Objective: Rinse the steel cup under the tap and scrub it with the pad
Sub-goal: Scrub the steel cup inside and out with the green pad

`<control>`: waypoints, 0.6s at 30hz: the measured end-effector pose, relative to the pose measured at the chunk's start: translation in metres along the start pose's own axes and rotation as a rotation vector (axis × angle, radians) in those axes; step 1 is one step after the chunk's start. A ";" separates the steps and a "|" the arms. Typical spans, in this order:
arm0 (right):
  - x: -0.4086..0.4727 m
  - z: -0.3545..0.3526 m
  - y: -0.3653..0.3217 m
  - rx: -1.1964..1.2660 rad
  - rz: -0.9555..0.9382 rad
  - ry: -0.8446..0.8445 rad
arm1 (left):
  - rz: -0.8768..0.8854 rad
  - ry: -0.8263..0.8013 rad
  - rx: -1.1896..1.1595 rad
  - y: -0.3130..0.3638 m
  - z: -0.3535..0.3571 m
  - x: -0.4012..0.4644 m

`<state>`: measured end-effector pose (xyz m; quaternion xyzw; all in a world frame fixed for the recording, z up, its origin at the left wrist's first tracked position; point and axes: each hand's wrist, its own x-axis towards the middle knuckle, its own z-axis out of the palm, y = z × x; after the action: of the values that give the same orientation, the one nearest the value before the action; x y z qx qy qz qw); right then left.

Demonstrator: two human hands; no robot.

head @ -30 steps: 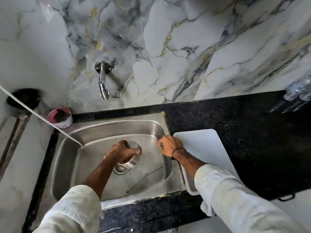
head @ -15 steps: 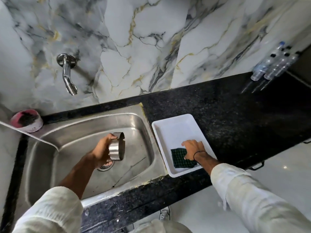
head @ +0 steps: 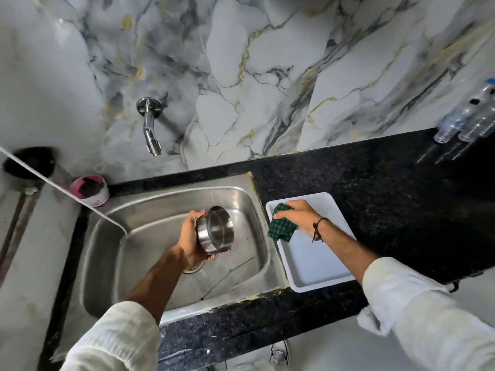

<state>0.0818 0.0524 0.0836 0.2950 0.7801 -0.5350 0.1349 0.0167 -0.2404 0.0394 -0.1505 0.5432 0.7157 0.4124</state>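
My left hand grips the short steel cup over the middle of the steel sink, tilted on its side with its mouth facing right. My right hand holds the green checked scrub pad lifted at the left edge of the white tray, a short way right of the cup. The wall tap hangs above the sink's back left part, and no water shows under it.
A pink tub with dark contents stands at the sink's back left corner. A white cord crosses the sink's left side. Clear plastic bottles lie on the black counter at the far right.
My right hand went from the sink's rim to the tray, took the green pad and lifted it toward the sink. My left hand raised the cup off the drain and tilted it.
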 end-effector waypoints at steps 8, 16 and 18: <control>-0.038 0.127 -0.075 0.081 -0.225 -0.226 | 0.057 0.036 -0.006 0.010 0.024 -0.011; -0.048 0.132 -0.066 -0.797 -0.585 -0.309 | 0.100 -0.016 -0.169 0.015 -0.003 -0.017; -0.043 0.129 -0.072 -0.759 -0.505 -0.329 | 0.092 -0.024 -0.192 0.014 0.002 -0.019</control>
<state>0.0584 -0.0973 0.1099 -0.0621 0.9356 -0.2684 0.2206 0.0180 -0.2479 0.0615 -0.1557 0.4735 0.7844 0.3692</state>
